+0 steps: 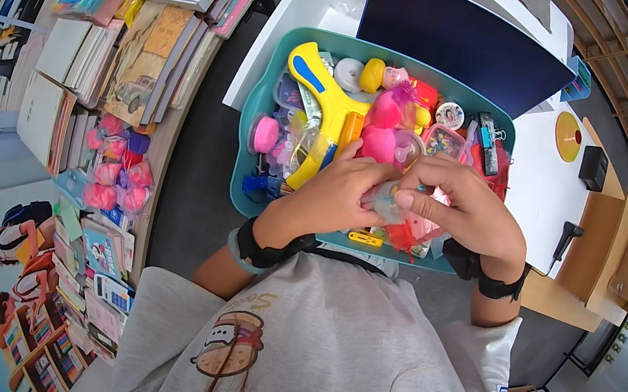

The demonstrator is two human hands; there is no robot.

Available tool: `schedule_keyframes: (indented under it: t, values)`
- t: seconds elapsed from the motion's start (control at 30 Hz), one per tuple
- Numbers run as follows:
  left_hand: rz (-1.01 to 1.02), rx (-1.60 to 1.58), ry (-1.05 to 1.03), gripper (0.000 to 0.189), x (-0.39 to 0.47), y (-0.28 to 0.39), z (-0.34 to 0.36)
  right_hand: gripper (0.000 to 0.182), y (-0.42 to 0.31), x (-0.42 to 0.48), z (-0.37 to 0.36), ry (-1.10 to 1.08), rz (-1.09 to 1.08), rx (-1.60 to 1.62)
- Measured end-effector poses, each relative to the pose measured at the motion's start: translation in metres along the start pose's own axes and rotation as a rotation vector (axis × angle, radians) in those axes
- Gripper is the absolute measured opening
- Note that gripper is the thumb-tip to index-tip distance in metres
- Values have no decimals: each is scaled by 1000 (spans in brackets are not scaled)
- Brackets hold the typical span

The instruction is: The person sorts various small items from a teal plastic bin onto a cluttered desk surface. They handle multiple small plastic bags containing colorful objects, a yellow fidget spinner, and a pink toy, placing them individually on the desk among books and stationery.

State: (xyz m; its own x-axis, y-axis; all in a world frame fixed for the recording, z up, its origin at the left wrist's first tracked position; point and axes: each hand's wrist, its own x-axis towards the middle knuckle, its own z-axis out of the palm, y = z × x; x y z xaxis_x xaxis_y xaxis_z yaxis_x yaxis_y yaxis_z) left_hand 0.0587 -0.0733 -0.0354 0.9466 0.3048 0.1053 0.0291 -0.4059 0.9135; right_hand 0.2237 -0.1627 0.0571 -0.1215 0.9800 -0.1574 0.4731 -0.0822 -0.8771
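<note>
Over the near part of a teal plastic bin (242, 183), my left hand (334, 190) and my right hand (458, 202) both grip a small clear plastic container (388, 201); their fingers hide much of it, and what it holds is unclear. Beneath and around them the bin is packed with small goods. A yellow boomerang-shaped plastic toy (332, 95) lies left of centre, a pink fluffy toy (386, 120) just beyond my hands. A pink-lidded tub (265, 134) sits at the left, and a yellow cutter (365, 238) lies by the near rim.
Behind the bin stands a dark monitor or panel (461, 42) on a white desk. To the right are a handheld scanner (567, 237), a black box (593, 168) and a yellow disc (568, 136). At the left, a long shelf carries books (145, 62), bagged pink pompoms (117, 168) and a calculator (113, 293).
</note>
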Motion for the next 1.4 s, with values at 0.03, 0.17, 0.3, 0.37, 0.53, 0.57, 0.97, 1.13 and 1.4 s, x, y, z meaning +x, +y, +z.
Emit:
schedule_keyframes:
  t: [0.03,0.17,0.3,0.37,0.53,0.57,0.97,1.13,1.4]
  values:
    - [25,1,14,41,0,-2,1,24,4,0,2,23,-10,22]
    - [56,50,28,33,-1,-9,0,28,11,0,11,148,-53,80]
    - [19,50,10,34,-1,-11,-4,32,10,1,8,84,146,356]
    - [-4,42,-5,35,0,-9,-6,33,5,1,8,81,232,528]
    - [-45,-18,-30,36,1,-4,-10,31,-7,1,10,202,266,464]
    - [-69,-34,-45,35,1,-5,-9,30,-9,2,10,214,284,448]
    - [-127,-293,-139,25,5,6,-12,25,-5,15,15,140,213,697]
    - [-230,-376,-98,19,2,8,-11,28,-1,15,22,248,201,769]
    - [-62,-518,82,34,-6,-2,0,22,-3,9,22,295,196,809]
